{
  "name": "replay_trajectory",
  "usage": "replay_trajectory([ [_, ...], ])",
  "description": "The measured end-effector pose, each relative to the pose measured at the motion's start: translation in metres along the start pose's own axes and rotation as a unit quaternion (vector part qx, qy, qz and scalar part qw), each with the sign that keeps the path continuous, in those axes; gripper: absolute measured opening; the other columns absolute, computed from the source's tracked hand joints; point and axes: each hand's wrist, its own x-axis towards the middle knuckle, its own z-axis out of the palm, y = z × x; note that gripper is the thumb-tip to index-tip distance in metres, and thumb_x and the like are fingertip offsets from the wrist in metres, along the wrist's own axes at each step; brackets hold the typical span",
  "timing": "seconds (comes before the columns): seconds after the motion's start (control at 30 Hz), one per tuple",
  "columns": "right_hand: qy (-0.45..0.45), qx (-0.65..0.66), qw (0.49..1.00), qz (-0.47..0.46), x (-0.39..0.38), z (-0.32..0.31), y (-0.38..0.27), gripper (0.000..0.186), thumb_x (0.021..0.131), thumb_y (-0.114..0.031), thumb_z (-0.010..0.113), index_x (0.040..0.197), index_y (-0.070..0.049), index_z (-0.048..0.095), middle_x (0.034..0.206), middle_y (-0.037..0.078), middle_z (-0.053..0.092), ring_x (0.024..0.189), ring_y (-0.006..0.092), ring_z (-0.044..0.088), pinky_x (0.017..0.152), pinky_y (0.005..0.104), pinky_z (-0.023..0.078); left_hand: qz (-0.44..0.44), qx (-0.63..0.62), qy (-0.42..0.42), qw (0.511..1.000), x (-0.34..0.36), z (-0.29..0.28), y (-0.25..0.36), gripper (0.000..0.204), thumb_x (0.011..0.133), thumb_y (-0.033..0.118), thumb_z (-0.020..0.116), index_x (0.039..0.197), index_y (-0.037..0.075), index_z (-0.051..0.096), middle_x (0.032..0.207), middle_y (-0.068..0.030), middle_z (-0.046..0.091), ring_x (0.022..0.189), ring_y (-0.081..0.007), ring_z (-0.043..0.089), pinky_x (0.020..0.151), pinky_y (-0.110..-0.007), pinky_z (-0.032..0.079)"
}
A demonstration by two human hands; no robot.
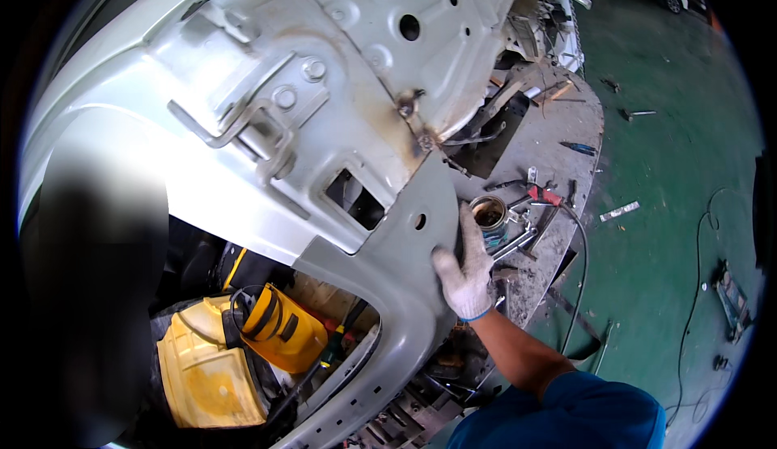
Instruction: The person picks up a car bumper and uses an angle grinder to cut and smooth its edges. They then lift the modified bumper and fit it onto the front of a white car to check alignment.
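Note:
My right hand [468, 277], in a whitish work glove with a blue cuff, rests against the outer edge of a grey sheet-metal panel [405, 251]. Its thumb and forefinger are stretched apart, and some fingers are hidden. The panel meets a pale vehicle body shell [243, 214] along a seam below a rectangular hole. Brownish scorch marks [392, 121] show on the metal higher up. A bolted hinge [271, 137] sits on the shell at the upper left. My left hand is out of sight. A dark, blurred shape covers the left side.
Right of the panel, a metal platform [566, 117] holds an opened tin [489, 213], a wrench [515, 243] and a red-handled tool [544, 196] with a hose [583, 263]. A yellow-and-black bag [283, 328] lies inside the shell. A jack [732, 303] stands on the green floor [647, 239].

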Motion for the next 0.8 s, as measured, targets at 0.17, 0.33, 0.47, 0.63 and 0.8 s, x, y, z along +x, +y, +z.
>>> replay_trajectory([
  [0.17,-0.087,-0.057,0.991,-0.079,0.003,-0.012,-0.009,0.125,0.06,-0.029,0.093,0.16,0.004,0.027,0.158,0.037,0.031,0.144,0.05,0.04,0.119,0.0502,0.039,0.003,0.014,-0.02,1.0,0.02,0.008,-0.002,0.09,0.082,0.067,0.067,0.153,0.017,0.047,0.151,-0.0188,0.049,0.141,-0.0427,0.043,0.111,-0.071,0.036],
  [0.33,-0.082,-0.103,0.986,-0.102,-0.002,-0.005,-0.008,0.139,0.056,-0.041,0.095,0.163,0.002,0.018,0.16,0.039,0.024,0.149,0.0527,0.032,0.12,0.0555,0.034,0.002,-0.013,-0.059,0.998,0.014,0.0,-0.003,0.088,0.084,0.066,0.067,0.153,0.015,0.047,0.148,-0.0179,0.052,0.137,-0.0424,0.047,0.111,-0.068,0.038],
  [0.47,-0.045,-0.045,0.99,-0.126,0.002,0.008,0.01,0.143,0.058,-0.058,0.094,0.163,0.003,0.02,0.161,0.038,0.025,0.148,0.0505,0.033,0.12,0.056,0.034,-0.021,-0.035,-0.054,0.998,0.028,0.012,-0.01,0.085,0.088,0.064,0.065,0.154,0.014,0.045,0.148,-0.0165,0.051,0.138,-0.0399,0.047,0.111,-0.065,0.04],
  [0.63,-0.087,-0.013,0.991,-0.097,-0.025,0.029,-0.003,0.13,0.067,-0.056,0.086,0.162,0.005,0.022,0.163,0.032,0.027,0.15,0.044,0.031,0.122,0.0532,0.031,0.001,-0.145,-0.091,0.985,0.01,-0.028,-0.007,0.086,0.093,0.073,0.053,0.154,0.013,0.044,0.149,-0.0141,0.054,0.137,-0.037,0.049,0.113,-0.062,0.041],
  [0.8,-0.037,-0.138,0.97,-0.198,0.002,-0.003,0.024,0.103,0.094,-0.062,0.064,0.158,0.01,0.028,0.161,0.029,0.036,0.147,0.042,0.039,0.122,0.0518,0.032,-0.007,-0.011,0.149,0.989,0.049,0.045,-0.025,0.07,0.089,0.064,0.068,0.136,0.013,0.06,0.126,-0.0111,0.065,0.108,-0.0305,0.065,0.088,-0.05,0.054],
])
